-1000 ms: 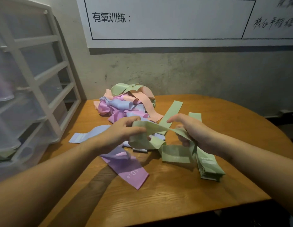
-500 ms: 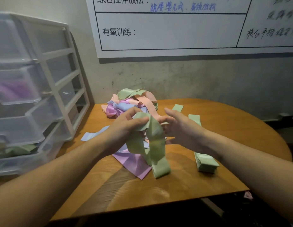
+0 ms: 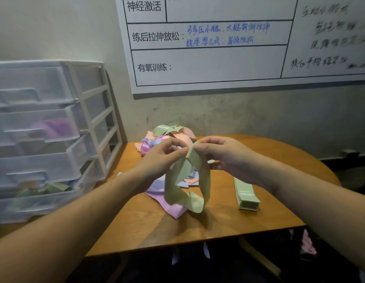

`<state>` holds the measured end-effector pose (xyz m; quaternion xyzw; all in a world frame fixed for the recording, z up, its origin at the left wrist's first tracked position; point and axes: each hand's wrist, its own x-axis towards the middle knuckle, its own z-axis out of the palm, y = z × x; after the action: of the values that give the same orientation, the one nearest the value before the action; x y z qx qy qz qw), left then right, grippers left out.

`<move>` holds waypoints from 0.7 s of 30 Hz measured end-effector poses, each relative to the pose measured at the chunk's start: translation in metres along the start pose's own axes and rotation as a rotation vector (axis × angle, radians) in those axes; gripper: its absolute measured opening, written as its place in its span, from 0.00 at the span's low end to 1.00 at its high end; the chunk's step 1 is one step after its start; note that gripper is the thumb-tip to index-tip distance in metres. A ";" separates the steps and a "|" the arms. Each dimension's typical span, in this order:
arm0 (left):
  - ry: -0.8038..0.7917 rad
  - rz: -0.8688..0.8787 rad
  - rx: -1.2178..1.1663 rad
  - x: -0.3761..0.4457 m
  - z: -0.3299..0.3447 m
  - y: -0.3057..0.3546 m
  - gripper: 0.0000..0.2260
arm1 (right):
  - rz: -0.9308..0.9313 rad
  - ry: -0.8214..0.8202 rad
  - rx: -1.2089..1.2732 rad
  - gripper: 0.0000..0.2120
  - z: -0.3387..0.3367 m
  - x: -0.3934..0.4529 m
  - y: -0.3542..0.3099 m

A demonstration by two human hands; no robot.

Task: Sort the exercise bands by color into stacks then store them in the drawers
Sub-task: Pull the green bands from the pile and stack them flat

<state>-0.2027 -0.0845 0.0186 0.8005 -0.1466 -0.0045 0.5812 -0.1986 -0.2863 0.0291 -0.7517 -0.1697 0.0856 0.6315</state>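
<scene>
Green band [image 3: 185, 180] lifted clear of the bench [image 3: 228, 227] within the last second, tangle drawn up into one hanging twisted loop. Pinched at its top edge by left hand [image 3: 163, 160] and right hand [image 3: 224, 156], both grips closed on it, fingertips nearly meeting. Below the grips: purple band [image 3: 169, 203] flat on the bench. Right of and below the right grip: folded green stack [image 3: 247, 196]. Beyond the grips: unsorted pile [image 3: 169, 133]. Left: drawer unit [image 3: 45, 139]. Likely straightening before folding onto the green stack.

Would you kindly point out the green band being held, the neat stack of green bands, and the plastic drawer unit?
Twisted green elastic band [image 3: 185, 188], head view: hanging loop.
Flat stack of folded green bands [image 3: 246, 194], head view: top face.
White plastic drawer unit [image 3: 83, 111], head view: front frame post.
</scene>
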 end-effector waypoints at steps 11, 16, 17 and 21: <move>-0.032 0.173 -0.262 -0.023 0.036 0.033 0.18 | -0.144 0.066 0.042 0.10 -0.008 -0.026 -0.030; -0.004 0.220 -0.239 -0.026 0.051 0.033 0.12 | -0.174 0.125 0.019 0.08 -0.013 -0.034 -0.031; -0.004 0.218 -0.239 -0.027 0.052 0.033 0.10 | -0.173 0.130 0.019 0.08 -0.015 -0.035 -0.030; -0.006 0.165 -0.230 -0.028 0.058 0.029 0.07 | -0.173 0.181 -0.038 0.08 -0.023 -0.041 -0.025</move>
<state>-0.2465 -0.1395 0.0224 0.7136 -0.2122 0.0241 0.6672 -0.2322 -0.3187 0.0547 -0.7507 -0.1777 -0.0407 0.6349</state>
